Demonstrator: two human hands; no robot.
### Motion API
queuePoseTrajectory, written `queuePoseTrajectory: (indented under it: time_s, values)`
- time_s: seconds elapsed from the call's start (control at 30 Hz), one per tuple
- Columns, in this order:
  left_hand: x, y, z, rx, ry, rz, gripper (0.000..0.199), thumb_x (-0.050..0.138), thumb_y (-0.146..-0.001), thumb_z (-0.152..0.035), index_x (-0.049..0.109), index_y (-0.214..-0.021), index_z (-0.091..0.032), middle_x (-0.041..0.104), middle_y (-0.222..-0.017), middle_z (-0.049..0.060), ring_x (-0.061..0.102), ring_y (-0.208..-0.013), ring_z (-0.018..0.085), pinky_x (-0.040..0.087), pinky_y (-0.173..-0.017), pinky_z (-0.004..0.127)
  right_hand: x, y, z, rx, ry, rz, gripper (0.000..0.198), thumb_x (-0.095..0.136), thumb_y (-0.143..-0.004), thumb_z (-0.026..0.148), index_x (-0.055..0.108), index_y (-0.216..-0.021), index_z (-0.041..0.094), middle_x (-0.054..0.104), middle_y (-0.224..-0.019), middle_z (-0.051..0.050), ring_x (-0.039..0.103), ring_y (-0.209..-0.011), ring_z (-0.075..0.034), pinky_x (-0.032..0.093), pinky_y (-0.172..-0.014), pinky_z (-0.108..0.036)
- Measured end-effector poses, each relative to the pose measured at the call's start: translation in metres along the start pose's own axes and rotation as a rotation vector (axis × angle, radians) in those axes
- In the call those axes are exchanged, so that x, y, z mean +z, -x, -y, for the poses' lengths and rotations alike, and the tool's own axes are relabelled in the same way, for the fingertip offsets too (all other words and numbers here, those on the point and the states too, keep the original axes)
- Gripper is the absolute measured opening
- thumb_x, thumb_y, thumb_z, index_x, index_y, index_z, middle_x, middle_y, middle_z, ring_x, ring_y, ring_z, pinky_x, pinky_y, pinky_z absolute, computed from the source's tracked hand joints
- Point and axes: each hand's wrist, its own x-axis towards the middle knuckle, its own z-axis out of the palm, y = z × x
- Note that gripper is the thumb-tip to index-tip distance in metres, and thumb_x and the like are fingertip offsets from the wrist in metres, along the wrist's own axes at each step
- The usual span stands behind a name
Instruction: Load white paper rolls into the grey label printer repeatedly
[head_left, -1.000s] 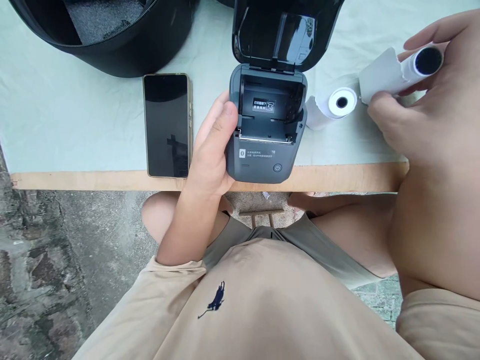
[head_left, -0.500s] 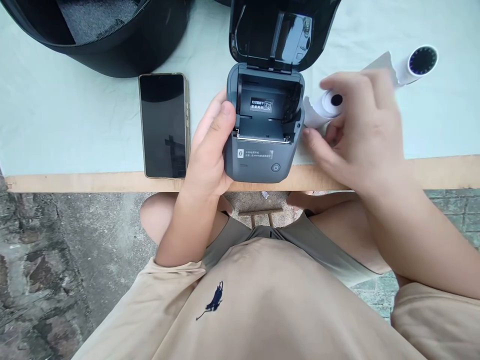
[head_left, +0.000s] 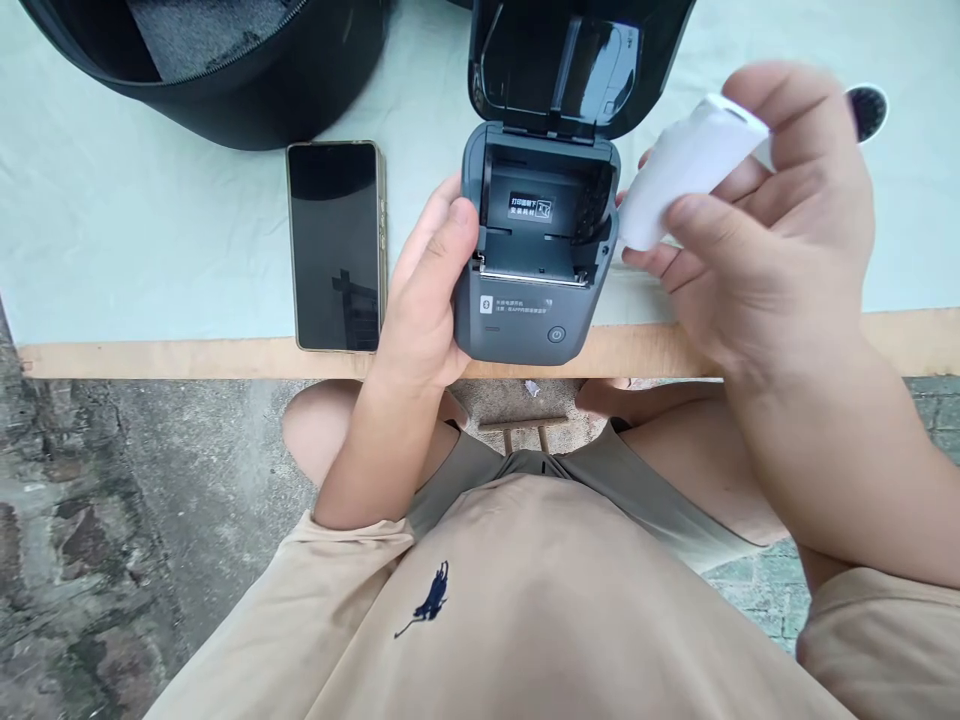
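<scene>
My left hand grips the left side of a dark grey label printer, thumb on its edge. The printer's glossy black lid stands raised, and its paper bay shows no roll inside. Just right of the printer, my right hand holds a white paper roll between thumb and fingers, tilted and lifted off the table. Motion blurs the upper fingers a little. Behind that hand, a second paper roll with a dark core is mostly hidden.
A smartphone with a dark screen lies left of the printer. An open black zippered case with grey lining sits at the back left. A pale cloth covers the table, whose wooden front edge runs before my lap.
My right hand has picked up the nearer paper roll from the table and tilted it. The view has shifted slightly; my left hand still holds the printer.
</scene>
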Motion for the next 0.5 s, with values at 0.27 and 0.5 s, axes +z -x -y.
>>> queuePoseTrajectory:
  time_s: [0.27,0.5]
  values:
    - [0.002,0.001,-0.002,-0.02,-0.016,-0.013,0.02,0.047,-0.09,-0.035,0.057,-0.104,-0.024,0.066,-0.107,0.005,0.052,-0.124,0.025,0.051,-0.091,0.036,0.001,-0.01,0.012,0.349,-0.322,0.046,0.023,0.058,-0.071,0.023,0.061,-0.094,0.025,0.059,-0.1,-0.002,0.061,-0.088,-0.014,0.051,-0.059,-0.024]
    - [0.001,0.001,0.0,0.01,-0.04,-0.009,0.023,0.043,-0.092,-0.032,0.056,-0.107,-0.02,0.066,-0.104,0.007,0.057,-0.117,0.023,0.051,-0.09,0.032,0.021,0.006,0.035,-0.111,0.208,0.012,0.032,0.058,-0.074,0.014,0.061,-0.103,0.028,0.06,-0.111,0.0,0.063,-0.092,-0.019,0.055,-0.076,-0.035]
